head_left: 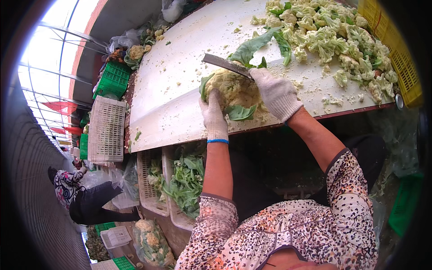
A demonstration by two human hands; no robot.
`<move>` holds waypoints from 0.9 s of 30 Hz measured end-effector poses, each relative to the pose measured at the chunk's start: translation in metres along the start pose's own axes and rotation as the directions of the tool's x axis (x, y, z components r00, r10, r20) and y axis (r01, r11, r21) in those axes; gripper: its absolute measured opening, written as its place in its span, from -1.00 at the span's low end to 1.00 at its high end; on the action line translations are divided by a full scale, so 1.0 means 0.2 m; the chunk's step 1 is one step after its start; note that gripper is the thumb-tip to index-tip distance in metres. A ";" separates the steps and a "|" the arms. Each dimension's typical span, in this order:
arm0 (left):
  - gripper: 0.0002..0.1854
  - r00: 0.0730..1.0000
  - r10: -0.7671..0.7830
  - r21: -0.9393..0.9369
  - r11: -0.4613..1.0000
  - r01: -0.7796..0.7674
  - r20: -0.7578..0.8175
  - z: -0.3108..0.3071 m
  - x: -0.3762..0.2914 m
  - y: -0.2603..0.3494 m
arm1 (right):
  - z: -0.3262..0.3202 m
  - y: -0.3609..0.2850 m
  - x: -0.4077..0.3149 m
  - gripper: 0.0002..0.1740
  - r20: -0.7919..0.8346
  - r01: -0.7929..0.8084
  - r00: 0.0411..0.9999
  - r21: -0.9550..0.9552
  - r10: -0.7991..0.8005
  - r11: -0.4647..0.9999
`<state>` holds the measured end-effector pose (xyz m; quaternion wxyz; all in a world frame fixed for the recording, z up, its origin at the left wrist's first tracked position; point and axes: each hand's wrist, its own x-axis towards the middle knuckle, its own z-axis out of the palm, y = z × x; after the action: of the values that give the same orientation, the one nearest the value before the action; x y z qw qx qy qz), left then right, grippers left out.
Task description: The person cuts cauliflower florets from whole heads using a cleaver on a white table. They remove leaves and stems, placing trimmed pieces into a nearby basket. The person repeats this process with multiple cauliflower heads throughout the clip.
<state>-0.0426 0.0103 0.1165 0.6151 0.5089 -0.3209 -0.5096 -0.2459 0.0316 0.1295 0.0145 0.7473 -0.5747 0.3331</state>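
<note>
A whole cauliflower head (233, 88) with some green leaves rests on the white tabletop (168, 101) near its front edge. My left hand (215, 113), in a pale knitted glove, grips its left side with the thumb on the curds. In my gloved right hand (277, 92) is a knife with a long dark flat blade (222, 64). The blade lies across the upper part of the head and points to the left; whether it cuts in cannot be told. A cut leaf (253, 47) lies just behind the head.
Cut florets (324, 37) are heaped at the right, beside a yellow plastic crate (401, 64). Crates of leaves (187, 182) stand under the table's front. A white crate (106, 130) and a green crate (113, 79) are at the left. Another person (81, 192) stands farther left.
</note>
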 end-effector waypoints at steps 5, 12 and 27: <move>-0.50 0.999 -0.037 0.029 0.999 0.036 0.007 -0.01 0.04 -0.01 | 0.13 0.17 0.03 -0.78 0.116 -0.060 0.991 -0.044 0.065 0.997; -0.51 0.996 -0.083 -0.100 0.992 0.081 -0.015 -0.07 0.07 -0.05 | 0.12 0.15 0.04 -0.67 0.118 -0.097 0.989 0.046 0.091 0.994; -0.63 0.983 -0.186 -0.212 0.961 0.179 -0.010 -0.18 0.17 -0.09 | 0.09 0.12 0.05 -0.71 0.168 -0.231 0.965 0.194 0.200 0.953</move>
<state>-0.0064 -0.0109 0.0846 0.6206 0.4759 -0.2076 -0.5876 -0.2577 0.0084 0.1114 -0.1439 0.6997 -0.6136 0.3364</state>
